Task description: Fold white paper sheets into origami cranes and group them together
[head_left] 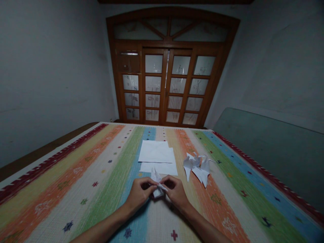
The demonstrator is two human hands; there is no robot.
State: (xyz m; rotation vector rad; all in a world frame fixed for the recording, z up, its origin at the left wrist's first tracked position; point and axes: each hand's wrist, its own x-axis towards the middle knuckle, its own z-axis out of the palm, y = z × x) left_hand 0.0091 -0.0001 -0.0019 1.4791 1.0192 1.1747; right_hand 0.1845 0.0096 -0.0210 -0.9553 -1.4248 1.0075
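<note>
A small piece of folded white paper (158, 193) is held between my two hands, just above the striped tablecloth. My left hand (141, 191) pinches its left side between thumb and fingertips. On the other side, my right hand (175, 191) grips the paper with thumb and forefinger. A pointed flap of the folded paper stands up toward the far side, and its lower part shows between the hands. My fingers hide some of its creases. Right behind it lie flat white paper sheets (155, 151), one overlapping another.
Folded white paper cranes (199, 167) stand close together to the right of the sheets. A striped, multicoloured tablecloth (101, 189) covers the table. Beyond the table is a wooden door (165, 87) with glass panes; a pale green panel (268, 145) stands along the right.
</note>
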